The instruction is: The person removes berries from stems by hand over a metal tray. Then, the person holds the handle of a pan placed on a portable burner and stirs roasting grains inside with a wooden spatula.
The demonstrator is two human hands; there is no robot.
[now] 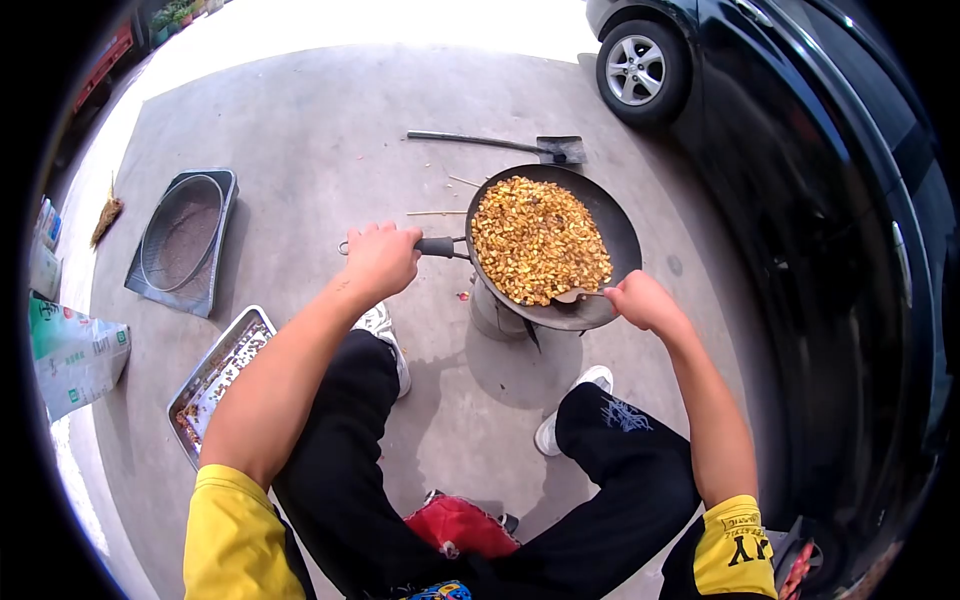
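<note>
My left hand [382, 258] is wrapped round the black handle [436, 246] of a large dark wok [622, 232]. Golden-brown chopped pieces [538, 238], perhaps corn or nuts, are heaped in the wok. In my right hand [643, 301] is the handle of a spatula [574, 294], whose pale blade rests at the near right edge of the heap. Beneath the wok stands a round grey stove [496, 312], mostly hidden by it.
A small shovel [500, 142] and thin sticks [437, 212] lie beyond the wok. Leftward are a sieve [147, 243] on a dark tray [226, 212], a metal tray [262, 318] with scattered bits, a bag [82, 350] and a whisk broom [106, 216]. A black car [800, 240] stands close at right.
</note>
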